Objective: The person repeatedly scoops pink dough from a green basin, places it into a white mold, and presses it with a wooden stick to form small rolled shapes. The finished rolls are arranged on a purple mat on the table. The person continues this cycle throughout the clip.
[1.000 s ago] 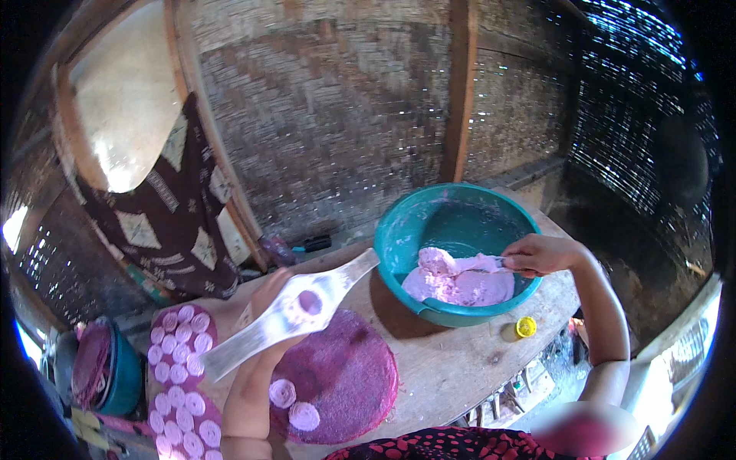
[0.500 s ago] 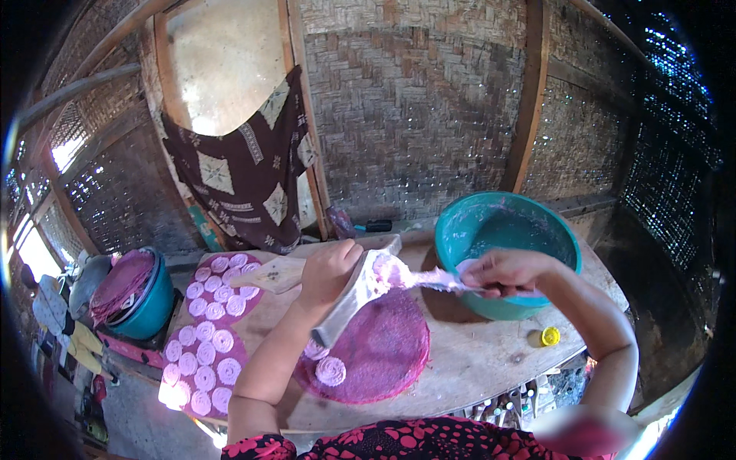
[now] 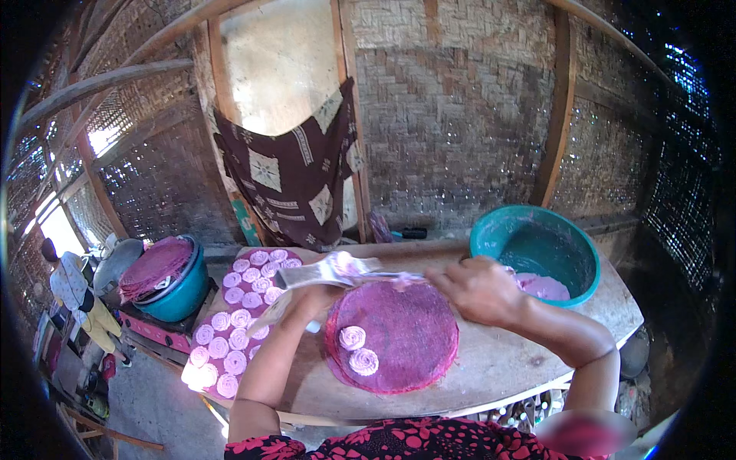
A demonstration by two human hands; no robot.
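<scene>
Now the left hand (image 3: 311,300) is closed around a pale hand press (image 3: 318,275), which it holds raised above the tabletop (image 3: 498,368), with soft pink dough (image 3: 349,264) heaped on top. To the right of it, the right hand (image 3: 481,291) has its fingers curled over a thin, dough-smeared spatula (image 3: 399,277); its handle is hidden in the grip, and the blade points left to the press, though whether the two touch cannot be told. Below and between the hands lies a round magenta woven mat (image 3: 406,330), apparently on a stack of others, carrying two coiled pink rosettes (image 3: 364,362) on its left part, just right of the left forearm. Beyond that forearm, to the left of the left hand, are two more mats, a farther one (image 3: 228,270) and a nearer one (image 3: 207,320), both crowded with similar rosettes. Just past the right hand, on its far right side, stands a deep teal basin (image 3: 575,245) with more dough in the bottom. Well to the left of the left hand, a second teal basin (image 3: 188,297) bears piled magenta mats (image 3: 157,268). Ahead of that hand hangs a dark brown patterned cloth (image 3: 295,195), and far off to its left another person (image 3: 80,295) stands.
</scene>
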